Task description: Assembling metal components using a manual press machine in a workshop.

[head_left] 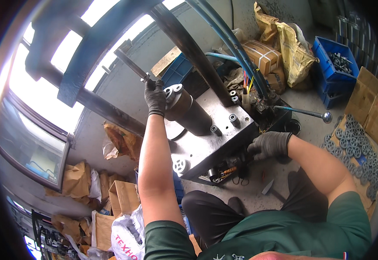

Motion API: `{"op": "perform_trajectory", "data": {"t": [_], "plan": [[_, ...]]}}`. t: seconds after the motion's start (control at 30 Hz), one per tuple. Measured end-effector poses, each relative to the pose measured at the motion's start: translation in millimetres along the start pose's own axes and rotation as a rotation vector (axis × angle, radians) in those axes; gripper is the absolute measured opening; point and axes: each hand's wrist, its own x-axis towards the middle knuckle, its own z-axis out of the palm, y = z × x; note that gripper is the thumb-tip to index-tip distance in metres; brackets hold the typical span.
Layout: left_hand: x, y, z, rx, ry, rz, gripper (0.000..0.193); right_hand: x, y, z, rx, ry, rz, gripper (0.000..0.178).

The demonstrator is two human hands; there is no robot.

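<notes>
My left hand, in a dark grey work glove, is closed around the lower end of a metal rod with a nut near the fingers. Right beside it, a thick dark cylinder with small ringed ends on its top stands on the steel press table. My right hand, gloved too, is at the table's right front edge with its fingers curled; what they hold, if anything, is hidden. Short metal bushings stand on the table, and a light spoked wheel lies at its near left corner.
Steel columns and blue hoses rise around the table. A ball-ended lever juts out at right. Many spoked wheels lie on cardboard. Blue crates stand behind. A hammer is by my legs; bags and cartons fill the left.
</notes>
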Motion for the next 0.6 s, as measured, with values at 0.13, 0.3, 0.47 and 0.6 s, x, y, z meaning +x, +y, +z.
{"op": "perform_trajectory", "data": {"t": [0.13, 0.3, 0.47, 0.6], "plan": [[-16.4, 13.3, -4.2, 0.382, -0.169, -0.183, 0.038, -6.5, -11.5, -9.2, 0.008, -0.056, 0.032, 0.045], [-8.4, 6.8, -8.8, 0.644, -0.242, -0.176, 0.052, -5.4, -14.7, -5.1, -0.027, -0.063, 0.006, 0.045], [-0.6, 9.0, -3.5, 0.769, -0.404, -0.209, 0.048, -6.9, -17.9, -6.5, -0.05, -0.099, 0.052, 0.044], [-2.0, 11.2, -6.1, 0.831, -0.348, -0.266, 0.049, -4.8, -24.0, -7.5, -0.076, -0.108, 0.042, 0.044]]}}
